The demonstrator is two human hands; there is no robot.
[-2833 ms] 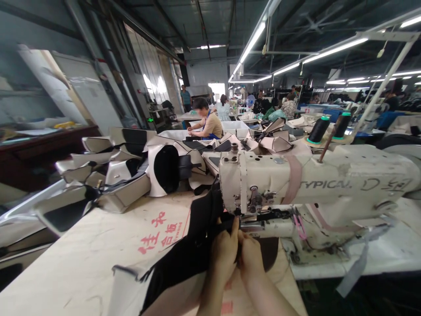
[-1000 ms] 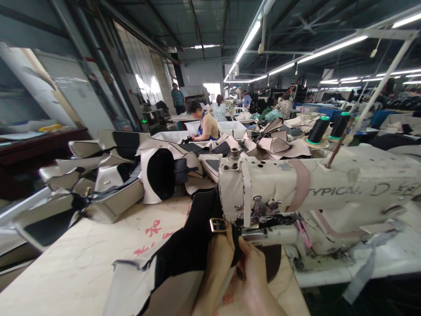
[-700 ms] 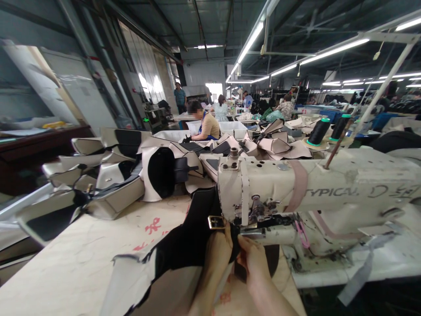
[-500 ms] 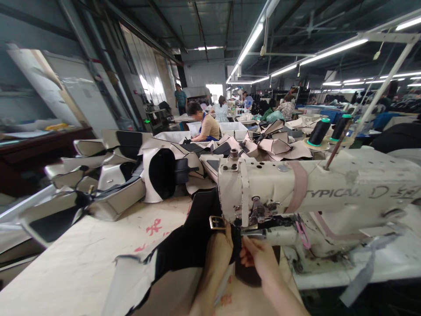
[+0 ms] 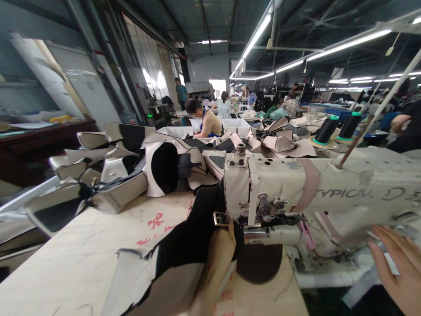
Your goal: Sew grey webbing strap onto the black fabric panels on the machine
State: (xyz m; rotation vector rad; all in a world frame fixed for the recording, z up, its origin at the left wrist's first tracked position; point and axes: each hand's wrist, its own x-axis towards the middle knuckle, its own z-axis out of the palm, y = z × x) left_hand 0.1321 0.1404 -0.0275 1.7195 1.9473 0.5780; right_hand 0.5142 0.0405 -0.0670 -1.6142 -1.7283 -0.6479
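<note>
A black and beige sewn piece [image 5: 194, 237] with a metal buckle [image 5: 221, 218] lies at the head of the sewing machine [image 5: 263, 188]. My left hand [image 5: 226, 239] grips this piece just below the buckle; black material hides most of its fingers. At the right edge, my right hand [image 5: 396, 265] is open with its fingers apart, over the right part of the machine's base. A grey strip [image 5: 360, 281] hangs down beside it. Below the machine's arm, a dark rounded flap [image 5: 259, 263] rests on the wooden tabletop [image 5: 92, 259].
Similar beige and black pieces [image 5: 121, 188] are heaped on the left and behind the machine. Two black thread cones [image 5: 327, 130] stand behind the machine's arm. A pink-handled tool [image 5: 307, 235] hangs at the machine. A co-worker [image 5: 208, 120] sits beyond the heap, near white bins [image 5: 237, 125].
My right hand has left the spot beside my left hand and moved right, opening, to the machine's right side. The dark flap is now uncovered. My left hand stays at the piece.
</note>
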